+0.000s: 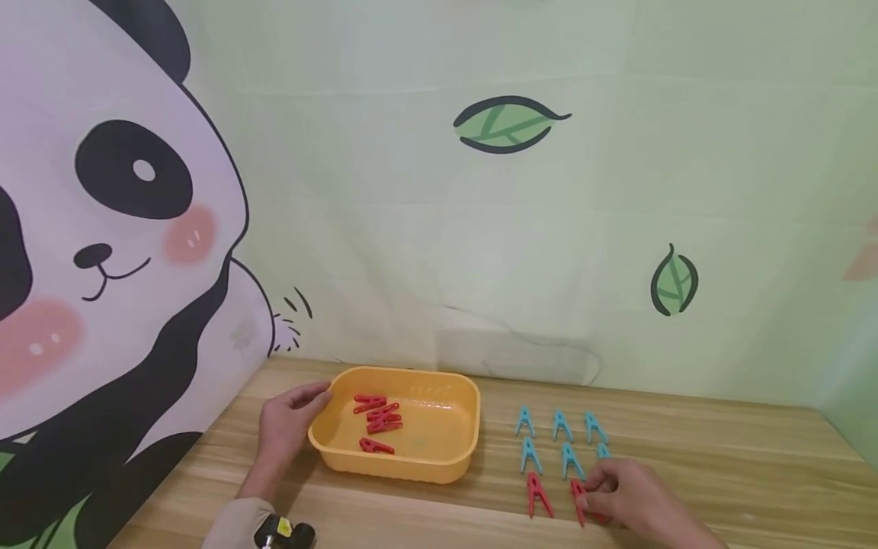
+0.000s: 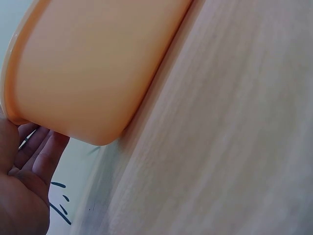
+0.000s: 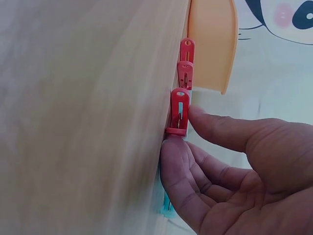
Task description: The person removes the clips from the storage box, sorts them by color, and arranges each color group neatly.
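Note:
My left hand [image 1: 284,427] grips the left end of an orange plastic basin [image 1: 394,471], its fingers [image 2: 49,154] bent under the rim in the left wrist view. Inside the basin lie several red clothespins [image 1: 376,446]. At the right, my right hand [image 1: 634,499] pinches a red clothespin [image 3: 180,108] between thumb and forefinger, low at the tabletop. Its hand partly covers that clothespin in the head view. Two more red clothespins stand in line beside it, one [image 1: 537,496] farther left and one [image 1: 578,502] right by the fingertips.
Several light blue clothespins [image 1: 528,455] are set in two rows behind the red ones, one partly hidden by the right hand. The wooden table [image 1: 720,457] meets a pale green backdrop [image 1: 590,229] with leaves and a panda [image 1: 123,267] at the left.

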`<state>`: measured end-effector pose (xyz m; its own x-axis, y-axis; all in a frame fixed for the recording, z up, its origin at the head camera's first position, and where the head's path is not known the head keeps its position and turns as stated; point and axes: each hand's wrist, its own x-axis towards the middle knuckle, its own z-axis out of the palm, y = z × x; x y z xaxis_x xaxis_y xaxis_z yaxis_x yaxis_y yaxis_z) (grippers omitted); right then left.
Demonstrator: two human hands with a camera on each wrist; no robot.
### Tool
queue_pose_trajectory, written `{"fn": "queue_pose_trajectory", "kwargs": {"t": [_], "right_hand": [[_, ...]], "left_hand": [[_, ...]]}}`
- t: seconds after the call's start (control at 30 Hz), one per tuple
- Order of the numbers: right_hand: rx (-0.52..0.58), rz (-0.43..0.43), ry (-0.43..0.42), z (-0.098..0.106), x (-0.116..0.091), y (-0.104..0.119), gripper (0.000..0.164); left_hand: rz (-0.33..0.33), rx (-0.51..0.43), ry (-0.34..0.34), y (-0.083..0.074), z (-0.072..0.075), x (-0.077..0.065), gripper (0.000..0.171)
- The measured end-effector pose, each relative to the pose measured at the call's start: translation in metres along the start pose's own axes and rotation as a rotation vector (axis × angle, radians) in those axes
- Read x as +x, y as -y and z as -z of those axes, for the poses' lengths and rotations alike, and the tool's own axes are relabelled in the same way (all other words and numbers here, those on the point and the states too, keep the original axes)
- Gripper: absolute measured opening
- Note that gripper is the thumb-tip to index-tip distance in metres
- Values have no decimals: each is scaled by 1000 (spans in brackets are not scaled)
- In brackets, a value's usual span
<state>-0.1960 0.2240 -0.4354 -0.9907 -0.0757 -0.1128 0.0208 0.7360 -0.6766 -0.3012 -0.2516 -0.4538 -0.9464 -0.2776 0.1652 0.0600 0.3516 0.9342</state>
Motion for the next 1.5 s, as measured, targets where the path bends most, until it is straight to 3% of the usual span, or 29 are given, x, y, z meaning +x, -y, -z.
{"fn": "queue_pose_trajectory", "kwargs": {"t": [0.2, 0.7, 0.83, 1.0, 1.23, 1.5], "right_hand": [[22, 23, -6, -1, 0, -1, 15], [64, -62, -34, -2, 3, 5, 12], [46, -47, -62, 2, 4, 11, 16], [26, 33, -74, 5, 6, 25, 17], [64, 193, -112, 2, 9, 62, 14], [137, 406, -85, -17, 18, 108, 15]], "left_hand": [[-5, -2, 0, 1, 1, 0, 36], [-2, -7, -7, -1, 2, 0, 35], [-4, -14, -14, -2, 3, 0, 35], [-12, -13, -6, -2, 2, 0, 35], [-6, -2, 1, 1, 1, 1, 35], [-2, 11, 0, 3, 0, 2, 35]]}}
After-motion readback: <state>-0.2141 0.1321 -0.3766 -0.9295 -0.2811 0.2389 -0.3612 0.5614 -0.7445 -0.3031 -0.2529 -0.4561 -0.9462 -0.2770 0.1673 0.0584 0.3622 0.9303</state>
